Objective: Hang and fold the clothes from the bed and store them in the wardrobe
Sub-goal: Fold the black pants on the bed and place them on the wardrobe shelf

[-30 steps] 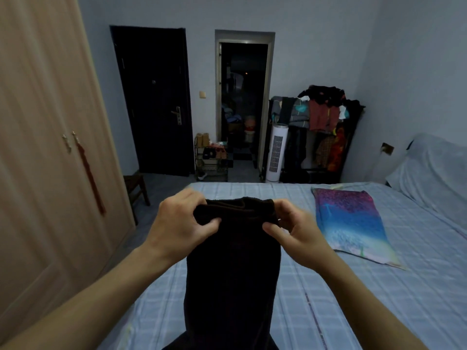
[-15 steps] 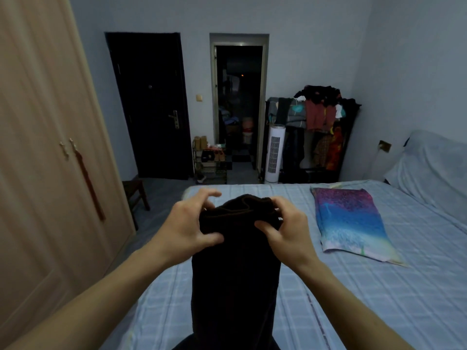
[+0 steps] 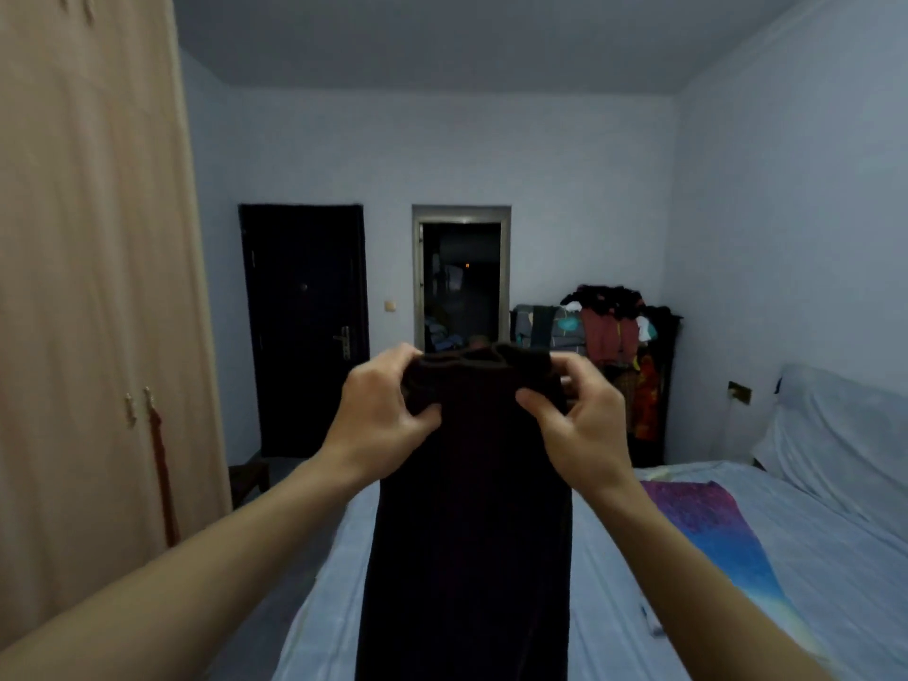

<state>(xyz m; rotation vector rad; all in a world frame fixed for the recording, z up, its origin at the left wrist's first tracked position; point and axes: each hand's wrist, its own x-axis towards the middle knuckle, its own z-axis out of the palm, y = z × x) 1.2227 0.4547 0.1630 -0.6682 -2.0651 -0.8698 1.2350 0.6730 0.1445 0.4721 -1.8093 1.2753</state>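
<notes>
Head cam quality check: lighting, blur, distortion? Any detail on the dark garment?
Head view: dim, bluish light; dark garment is near-black, folds barely readable; left hand and right hand gripping it look slightly soft; wide-angle lens tilts the wardrobe edge.

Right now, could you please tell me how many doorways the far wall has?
2: a closed dark door at left; an open doorway just right of it.

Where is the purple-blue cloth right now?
The purple-blue cloth lies flat on the bed, lower right in the head view, right of the held-up dark garment.
</notes>
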